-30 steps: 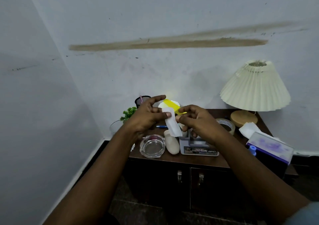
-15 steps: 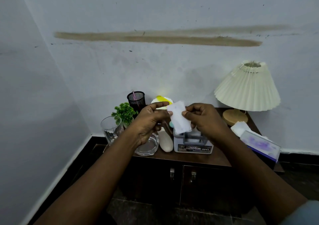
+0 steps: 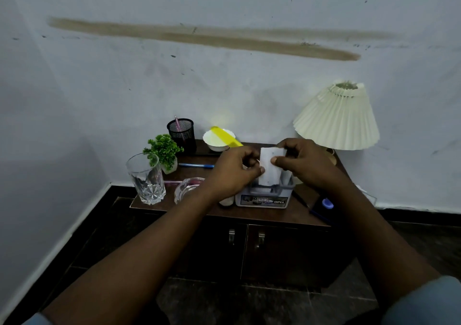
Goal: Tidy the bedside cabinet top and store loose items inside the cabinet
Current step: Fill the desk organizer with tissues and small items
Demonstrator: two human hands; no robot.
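The thing in play is a small white slip of paper [image 3: 270, 172], oblong and upright, its face plain apart from a few faint specks. It hangs in the air just above a grey box [image 3: 263, 198] with a printed label on its front. Its lower edge is level with the box's open top, and I cannot tell whether it touches the box.

Both hands grasp it. The left hand [image 3: 232, 172] has its fingers curled in and pinches the slip's left edge between thumb and fingertips. The right hand [image 3: 303, 163] pinches the upper right corner, with its thumb pressed on the front face and the other fingers bent over the top and behind. Neither hand holds anything else.

The box stands near the front edge of the counter [image 3: 262, 213] – the brown top of a dark cabinet [image 3: 282, 252] whose two doors are shut. At the front left corner stands a clear drinking glass [image 3: 146, 178], and beside it lies a glass ashtray [image 3: 186, 190], partly hidden by the left wrist. Behind these are a small green plant [image 3: 163, 150], a black mesh pen holder [image 3: 181, 133] and a white bowl [image 3: 215, 140] with a yellow comb [image 3: 226, 137] lying across it. A blue pen [image 3: 197, 165] lies flat between the plant and the left hand. A pleated cream lamp [image 3: 338, 118] stands at the back right, behind the right hand.
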